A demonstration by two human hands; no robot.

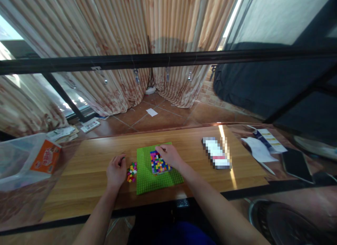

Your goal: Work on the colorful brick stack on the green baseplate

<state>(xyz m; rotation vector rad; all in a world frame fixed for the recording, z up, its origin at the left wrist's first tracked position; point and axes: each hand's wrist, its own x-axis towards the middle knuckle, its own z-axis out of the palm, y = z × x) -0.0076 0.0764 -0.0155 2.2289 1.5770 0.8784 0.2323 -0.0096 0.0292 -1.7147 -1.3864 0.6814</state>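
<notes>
A green studded baseplate [143, 180] lies on the wooden table, with a block of small multicoloured toy bricks [159, 166] built up on it. My right hand [171, 156] is over the far right part of this block. Its fingers are pinched together at the far edge, and what they may hold is too small to make out. Left of the baseplate, my left hand [116, 170] rests with curled fingers; a small dark spot shows at the fingertips, unclear in kind. Between that hand and the plate's left edge lies a pile of loose bricks [132, 172].
A phone-like object [216, 153], blurred out, lies on the table [89, 174] at the right. Papers [260, 150] and a dark tablet-like slab [297, 165] are further right. A clear plastic bin [18, 160] with an orange label stands left. A black bar [118, 61] crosses beyond the table.
</notes>
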